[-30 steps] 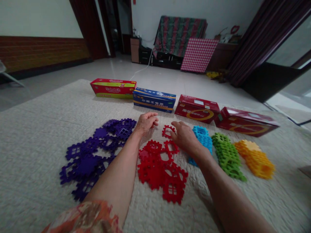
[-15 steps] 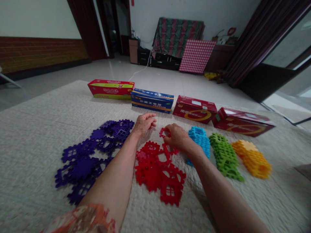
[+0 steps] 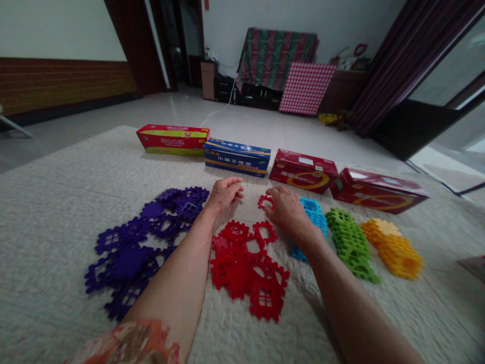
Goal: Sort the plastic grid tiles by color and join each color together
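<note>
My right hand (image 3: 288, 211) pinches a single red plastic tile (image 3: 265, 201) at its fingertips, just beyond the red tile pile (image 3: 248, 265) on the carpet. My left hand (image 3: 225, 193) rests on the carpet between the purple tile pile (image 3: 144, 242) and the red pile. Its fingers are loosely curled and nothing shows in them. A stack of blue tiles (image 3: 314, 215) lies right beside my right hand, partly hidden by the wrist.
Green tiles (image 3: 348, 242) and orange tiles (image 3: 394, 247) lie in rows to the right. Several boxes line the carpet's far edge: a red-yellow box (image 3: 172, 139), a blue box (image 3: 237, 156), and two red boxes (image 3: 303, 169) (image 3: 377, 189). Covered furniture stands at the back wall.
My right hand reached left onto the lone red tile, closed on it, and has shifted it slightly right and away. My left hand has stayed put.
</note>
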Demonstrator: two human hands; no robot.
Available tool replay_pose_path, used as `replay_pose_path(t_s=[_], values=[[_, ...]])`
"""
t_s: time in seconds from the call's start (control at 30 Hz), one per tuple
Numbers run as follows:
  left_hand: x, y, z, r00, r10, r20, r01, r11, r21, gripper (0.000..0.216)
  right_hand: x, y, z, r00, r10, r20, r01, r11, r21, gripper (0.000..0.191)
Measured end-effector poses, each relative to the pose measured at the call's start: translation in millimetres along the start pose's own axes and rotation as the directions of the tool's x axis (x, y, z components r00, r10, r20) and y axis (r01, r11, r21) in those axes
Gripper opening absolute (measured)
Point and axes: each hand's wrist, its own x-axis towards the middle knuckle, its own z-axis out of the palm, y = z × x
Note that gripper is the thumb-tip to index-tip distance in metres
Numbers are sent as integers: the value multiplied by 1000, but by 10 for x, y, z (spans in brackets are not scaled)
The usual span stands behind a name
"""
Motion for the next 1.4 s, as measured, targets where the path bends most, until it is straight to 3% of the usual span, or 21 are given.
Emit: replay_pose_path(t_s=[0.13, 0.23, 0.33, 0.53, 0.77, 0.9, 1.0, 1.1, 1.4], values=[[-15, 14, 3, 1000, 4, -6, -4, 1000, 3, 29, -73, 12, -119, 987, -146, 62, 137, 982, 133, 33], [-13, 10, 4, 1000, 12, -12, -12, 1000, 2, 28, -193, 22, -205, 930, -311, 194, 261, 934, 244, 44], [-6, 0, 3, 1000, 14, -7, -14, 1000, 6, 29, -315, 12, -249, 881, -382, 278, 307, 910, 279, 53], [-6, -1, 3, 1000, 9, -8, -9, 1000, 15, 30, -397, -80, -270, 874, -328, 360, 261, 939, 223, 65], [0, -5, 7, 1000, 4, -9, -4, 1000, 16, 30, -392, -151, -287, 865, -303, 400, 261, 952, 158, 35], [1, -6, 6, 1000, 6, -15, -6, 1000, 15, 30, -318, -96, -320, 904, -284, 319, 254, 958, 132, 37], [-3, -2, 9, 1000, 11, -12, -11, 1000, 5, 29, -166, -35, -306, 961, -196, 194, 188, 981, 56, 34], [-11, 13, 19, 1000, 9, -13, -9, 1000, -14, 28, 27, 16, -227, 985, -111, 130, 114, 993, -16, 33], [-49, 72, 36, 1000, -14, -20, 14, 999, -34, 27, 241, 100, 7, 975, -47, 217, 55, 998, -33, 27]])
